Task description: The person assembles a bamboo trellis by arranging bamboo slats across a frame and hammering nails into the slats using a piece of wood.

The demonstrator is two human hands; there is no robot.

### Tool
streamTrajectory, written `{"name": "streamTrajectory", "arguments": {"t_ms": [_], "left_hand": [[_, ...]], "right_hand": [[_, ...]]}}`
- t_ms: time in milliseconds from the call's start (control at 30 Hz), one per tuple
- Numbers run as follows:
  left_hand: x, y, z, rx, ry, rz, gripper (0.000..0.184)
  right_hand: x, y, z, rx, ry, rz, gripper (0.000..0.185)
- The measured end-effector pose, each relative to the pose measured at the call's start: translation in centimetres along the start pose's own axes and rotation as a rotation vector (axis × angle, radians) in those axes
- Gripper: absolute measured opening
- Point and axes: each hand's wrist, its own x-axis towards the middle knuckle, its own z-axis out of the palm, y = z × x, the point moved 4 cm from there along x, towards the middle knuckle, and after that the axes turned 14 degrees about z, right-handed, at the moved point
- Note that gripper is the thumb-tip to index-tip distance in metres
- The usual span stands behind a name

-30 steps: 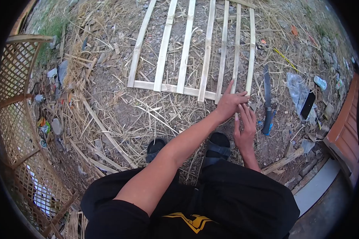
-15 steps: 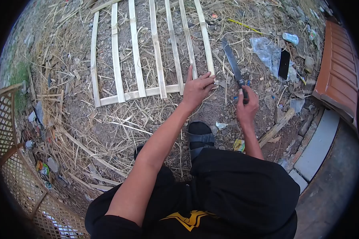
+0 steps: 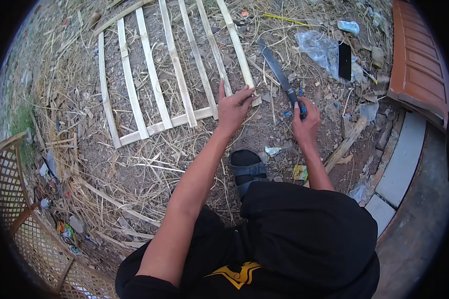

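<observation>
A frame of pale bamboo slats [image 3: 177, 65] lies on the ground, with several upright strips across a lower crosspiece [image 3: 157, 128]. At its lower right corner, my left hand [image 3: 233, 110] rests on the wood. The thumb side points up along a slat while the other fingers close together, with a small dark thing at their tips that I cannot make out. To the right, my right hand [image 3: 306, 122] grips the dark handle of a machete [image 3: 277, 67]. Its long grey blade points up and left, apart from the slats.
Straw and shavings litter the dirt. Right of the machete lie a clear plastic sheet [image 3: 317, 47], a black phone [image 3: 344, 61] and a plastic cup [image 3: 348, 27]. Orange roof tiles [image 3: 419, 55] stand at the right edge; a woven bamboo lattice [image 3: 32, 236] is at lower left.
The view has shifted, so the frame, machete and ground sit further left. My left hand stays at the frame's corner, and my right hand keeps its hold on the machete.
</observation>
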Motion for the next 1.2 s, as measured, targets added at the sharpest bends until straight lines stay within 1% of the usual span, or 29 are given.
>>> {"name": "streamTrajectory", "arguments": {"t_ms": [300, 467, 500, 567, 633, 767, 833, 933, 967, 1033, 1200], "left_hand": [[0.1, 0.0, 0.0, -0.009, -0.002, 0.006, 0.018], [0.5, 0.6, -0.3, 0.078, -0.052, 0.047, 0.021], [0.5, 0.6, -0.2, 0.077, -0.058, 0.05, 0.021], [0.7, 0.8, -0.2, 0.144, -0.035, 0.112, 0.015], [0.8, 0.7, -0.2, 0.168, -0.05, 0.143, 0.013], [0.7, 0.7, 0.2, 0.232, -0.059, 0.208, 0.01], [0.6, 0.6, 0.2, 0.246, -0.075, 0.198, 0.012], [0.5, 0.6, 0.3, 0.246, -0.073, 0.185, 0.013], [0.4, 0.5, 0.3, 0.232, -0.06, 0.185, 0.012], [0.4, 0.5, 0.3, 0.234, -0.056, 0.183, 0.012], [0.3, 0.3, 0.5, 0.231, -0.05, 0.187, 0.01]], "right_hand": [[0.1, -0.1, 0.0, -0.01, -0.008, 0.013, 0.024], [0.0, 0.7, 0.5, -0.06, -0.051, 0.062, 0.028], [0.0, 0.9, 0.8, -0.07, -0.06, 0.059, 0.029], [0.3, 1.0, 1.1, -0.079, -0.066, 0.058, 0.03], [0.5, 0.6, 1.3, -0.121, -0.068, 0.013, 0.033], [1.1, 0.1, 2.1, -0.21, -0.057, -0.007, 0.037], [1.6, 0.3, 2.5, -0.27, -0.054, -0.02, 0.041], [1.7, 0.9, 3.0, -0.296, -0.062, -0.029, 0.038], [1.5, 1.0, 3.2, -0.294, -0.062, -0.033, 0.038], [1.3, 1.3, 3.4, -0.208, -0.085, 0.028, 0.036], [1.0, 1.2, 2.9, -0.177, -0.096, 0.028, 0.036]]}}
